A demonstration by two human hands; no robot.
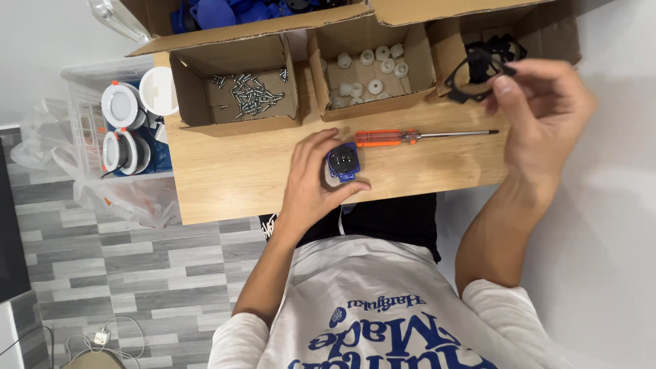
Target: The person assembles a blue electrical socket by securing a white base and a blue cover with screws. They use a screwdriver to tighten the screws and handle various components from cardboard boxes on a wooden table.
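A person seated at a narrow wooden table (232,184), seen from above, works with both hands. The left hand (314,181) is curled around a small blue plastic part (343,162), thumb and fingers gripping its sides, near the front edge of the table at its middle. The right hand (547,113) is raised over the table's far right corner, thumb and fingertips pinching a thin black ring-shaped frame (471,72) that hangs just above the right-hand cardboard box (451,41).

An orange-handled screwdriver (410,137) lies flat on the table between the two hands, its shaft pointing right, just beyond the blue part. Along the far edge stand three open cardboard boxes side by side: the left one (236,113) holds loose silver screws (249,92), the middle one (372,106) small white round pieces (372,68), the right one more black frames. A larger carton (253,27) behind them contains blue parts.

To the left of the table, a clear plastic bin (82,123) holds round white light fittings (121,106), with crumpled clear plastic wrap (130,201) below it on the grey wood-pattern floor (137,273).
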